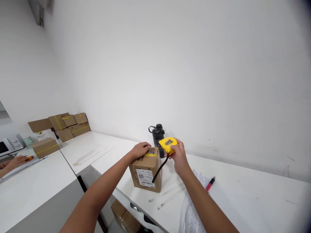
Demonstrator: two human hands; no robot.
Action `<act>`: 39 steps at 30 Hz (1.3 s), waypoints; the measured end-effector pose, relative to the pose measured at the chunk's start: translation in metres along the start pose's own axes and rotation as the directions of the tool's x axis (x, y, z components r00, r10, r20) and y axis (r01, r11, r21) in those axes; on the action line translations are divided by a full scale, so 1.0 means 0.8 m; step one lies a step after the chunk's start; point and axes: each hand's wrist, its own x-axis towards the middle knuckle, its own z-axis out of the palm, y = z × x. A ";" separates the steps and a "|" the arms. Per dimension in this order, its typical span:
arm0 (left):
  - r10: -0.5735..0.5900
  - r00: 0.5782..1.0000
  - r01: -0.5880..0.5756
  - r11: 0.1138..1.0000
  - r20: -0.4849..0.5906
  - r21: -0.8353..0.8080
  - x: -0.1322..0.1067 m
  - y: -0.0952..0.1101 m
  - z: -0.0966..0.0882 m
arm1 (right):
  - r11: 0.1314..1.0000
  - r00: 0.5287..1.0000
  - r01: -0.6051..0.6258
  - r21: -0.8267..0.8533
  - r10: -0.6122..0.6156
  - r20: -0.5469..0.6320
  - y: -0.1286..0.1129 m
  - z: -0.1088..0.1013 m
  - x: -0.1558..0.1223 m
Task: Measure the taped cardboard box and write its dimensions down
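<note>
A small cardboard box (145,171) with a white shipping label on its front and yellow tape on top stands on the white table. My left hand (141,149) rests on the box's top, its fingers bent over the far side and partly hidden. My right hand (179,155) grips a yellow tape measure (167,144) just above the box's right side. From the tape measure a black wrist strap (160,168) hangs down in front of the box. Right behind them a dark water bottle (158,132) with a loop on its cap stands upright, its lower part mostly hidden.
Written sheets (194,210) and a red marker (210,183) lie right of my right forearm. More boxes (70,124) are piled at the far left by the wall. There another person's hand (17,161) holds something orange. Boxes (123,216) also sit below the table edge.
</note>
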 end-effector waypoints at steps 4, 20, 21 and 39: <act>-0.007 1.000 0.005 0.989 -0.010 -0.151 -0.009 0.001 -0.010 | 0.999 0.999 0.002 -0.042 -0.004 -0.050 -0.011 0.000 -0.008; 0.022 0.956 -0.040 0.998 -0.292 -0.055 -0.091 -0.037 -0.063 | 0.938 0.922 0.169 -0.302 -0.042 0.385 0.021 0.022 -0.030; 0.026 0.961 -0.044 0.997 -0.276 -0.058 -0.091 -0.034 -0.062 | 0.937 0.909 0.182 -0.298 -0.044 0.415 0.018 0.022 -0.033; 0.166 0.971 -0.172 0.985 -0.171 -0.020 -0.078 -0.001 -0.044 | 0.850 0.872 0.258 -0.459 0.000 0.490 0.011 0.019 -0.042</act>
